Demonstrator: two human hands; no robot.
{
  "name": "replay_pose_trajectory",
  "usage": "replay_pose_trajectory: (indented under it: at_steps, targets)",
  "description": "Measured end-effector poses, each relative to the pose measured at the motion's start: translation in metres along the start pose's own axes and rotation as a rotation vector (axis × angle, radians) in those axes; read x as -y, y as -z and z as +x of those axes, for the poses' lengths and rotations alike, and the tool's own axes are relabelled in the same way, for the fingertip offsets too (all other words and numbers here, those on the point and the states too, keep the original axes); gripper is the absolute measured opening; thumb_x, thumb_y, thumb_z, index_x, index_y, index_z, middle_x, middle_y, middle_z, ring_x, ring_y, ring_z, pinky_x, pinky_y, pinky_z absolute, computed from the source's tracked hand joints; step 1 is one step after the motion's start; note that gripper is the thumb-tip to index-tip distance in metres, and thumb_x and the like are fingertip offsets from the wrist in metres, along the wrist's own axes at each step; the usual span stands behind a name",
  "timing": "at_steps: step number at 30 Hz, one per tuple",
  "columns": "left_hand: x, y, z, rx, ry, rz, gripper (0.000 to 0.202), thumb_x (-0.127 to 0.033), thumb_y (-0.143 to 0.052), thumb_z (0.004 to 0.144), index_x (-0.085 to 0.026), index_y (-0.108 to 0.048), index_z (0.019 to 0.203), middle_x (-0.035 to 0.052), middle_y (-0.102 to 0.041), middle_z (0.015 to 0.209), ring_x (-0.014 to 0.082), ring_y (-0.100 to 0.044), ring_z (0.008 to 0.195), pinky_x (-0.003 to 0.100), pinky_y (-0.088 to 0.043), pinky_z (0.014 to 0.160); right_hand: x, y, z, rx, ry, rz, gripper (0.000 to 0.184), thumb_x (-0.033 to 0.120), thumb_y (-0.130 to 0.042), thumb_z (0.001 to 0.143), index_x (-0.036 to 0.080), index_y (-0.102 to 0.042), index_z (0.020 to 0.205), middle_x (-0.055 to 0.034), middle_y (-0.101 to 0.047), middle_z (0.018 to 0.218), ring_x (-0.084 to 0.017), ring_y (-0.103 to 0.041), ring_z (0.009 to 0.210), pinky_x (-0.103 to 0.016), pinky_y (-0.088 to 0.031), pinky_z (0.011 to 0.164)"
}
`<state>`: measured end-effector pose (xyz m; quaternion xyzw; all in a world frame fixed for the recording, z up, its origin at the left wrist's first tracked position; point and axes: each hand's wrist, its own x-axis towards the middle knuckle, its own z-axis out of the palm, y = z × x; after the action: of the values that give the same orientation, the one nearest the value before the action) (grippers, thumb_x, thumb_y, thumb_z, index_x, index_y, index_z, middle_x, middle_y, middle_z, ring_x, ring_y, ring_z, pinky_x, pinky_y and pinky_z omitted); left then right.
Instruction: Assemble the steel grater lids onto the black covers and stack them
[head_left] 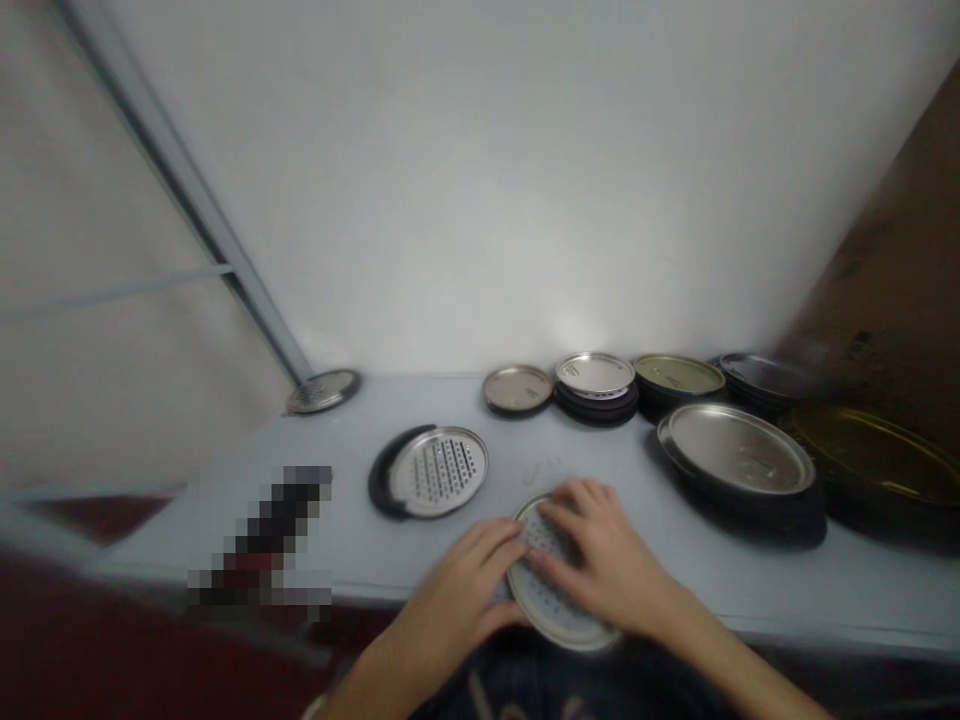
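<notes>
A round metal grater disc [571,628] with small holes is tilted at the table's front edge, close to my body. My left hand [480,570] grips its left rim, the thumb low and the fingers on top. Across the upper right of the same disc lies my right hand [611,555], fingers bent over its face and holding it. The two hands' fingertips almost meet over the disc and cover part of its holes. Just beyond my left hand, another grater disc [442,472] with larger holes rests partly on a black ring [384,478].
Along the wall stand a silver lid [517,388], stacked silver lids [595,373], gold lids [679,374] and a dark stack [765,375]. Larger silver [739,448] and gold [877,455] stacks sit right. A grater disc [324,390] lies far left. A brown carton [892,270] stands right.
</notes>
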<state>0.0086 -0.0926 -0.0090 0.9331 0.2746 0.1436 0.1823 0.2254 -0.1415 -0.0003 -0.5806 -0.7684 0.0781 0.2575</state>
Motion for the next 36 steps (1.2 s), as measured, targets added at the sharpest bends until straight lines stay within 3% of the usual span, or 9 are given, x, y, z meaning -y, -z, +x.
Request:
replay_pose_trajectory:
  at_steps: [10, 14, 22, 25, 30, 36]
  targets:
    - [-0.002, 0.011, 0.002, 0.04, -0.073, 0.12, 0.057, -0.031, -0.083, 0.075, -0.02, -0.062, 0.128, 0.0099, -0.064, 0.133, 0.0287, -0.054, 0.129, 0.049, -0.048, 0.11, -0.01, -0.004, -0.005, -0.08, 0.073, 0.163, 0.033, 0.029, -0.047, 0.101, 0.018, -0.061, 0.13, -0.0112, -0.068, 0.123, -0.024, -0.061, 0.113, -0.043, -0.045, 0.102]
    - [0.001, 0.011, 0.002, 0.019, -0.051, 0.1, 0.056, -0.038, -0.085, 0.073, -0.02, -0.064, 0.122, 0.0112, -0.064, 0.13, 0.0303, -0.056, 0.126, 0.05, -0.049, 0.108, -0.015, -0.008, -0.007, -0.183, 0.066, 0.19, 0.031, 0.029, -0.045, 0.102, 0.017, -0.062, 0.125, -0.0125, -0.067, 0.123, -0.024, -0.059, 0.115, -0.043, -0.046, 0.102]
    - [0.004, 0.013, -0.001, 0.009, 0.022, 0.041, 0.063, -0.036, -0.09, 0.065, -0.022, -0.064, 0.121, 0.0111, -0.059, 0.132, 0.0297, -0.059, 0.121, 0.044, -0.052, 0.104, -0.02, -0.008, -0.011, -0.194, -0.003, 0.146, 0.03, 0.023, -0.04, 0.102, 0.018, -0.065, 0.117, -0.0131, -0.068, 0.115, -0.025, -0.062, 0.108, -0.047, -0.049, 0.099]
    - [0.006, 0.013, -0.003, 0.002, 0.011, 0.036, 0.062, -0.039, -0.088, 0.066, -0.021, -0.065, 0.121, 0.0119, -0.058, 0.132, 0.0296, -0.061, 0.119, 0.042, -0.053, 0.103, -0.022, -0.002, -0.026, -0.124, -0.046, 0.095, 0.033, 0.03, -0.049, 0.099, 0.02, -0.062, 0.128, -0.0142, -0.063, 0.128, -0.029, -0.058, 0.119, -0.051, -0.047, 0.103]
    - [0.011, 0.009, -0.006, -0.024, -0.021, 0.024, 0.058, -0.041, -0.084, 0.072, -0.021, -0.065, 0.123, 0.0106, -0.061, 0.126, 0.0274, -0.062, 0.116, 0.04, -0.054, 0.101, -0.023, 0.0, -0.057, 0.053, -0.089, 0.057, 0.061, 0.052, -0.059, 0.093, 0.023, -0.05, 0.146, -0.0139, -0.048, 0.15, -0.034, -0.042, 0.139, -0.056, -0.038, 0.114]
    - [0.012, 0.006, -0.002, -0.062, 0.001, 0.006, 0.061, -0.04, -0.085, 0.071, -0.02, -0.062, 0.125, 0.0105, -0.063, 0.123, 0.0275, -0.064, 0.114, 0.04, -0.056, 0.098, -0.027, -0.009, -0.061, 0.07, -0.088, 0.023, 0.078, 0.059, -0.069, 0.083, 0.024, -0.047, 0.149, -0.0132, -0.045, 0.154, -0.036, -0.038, 0.141, -0.057, -0.036, 0.115]
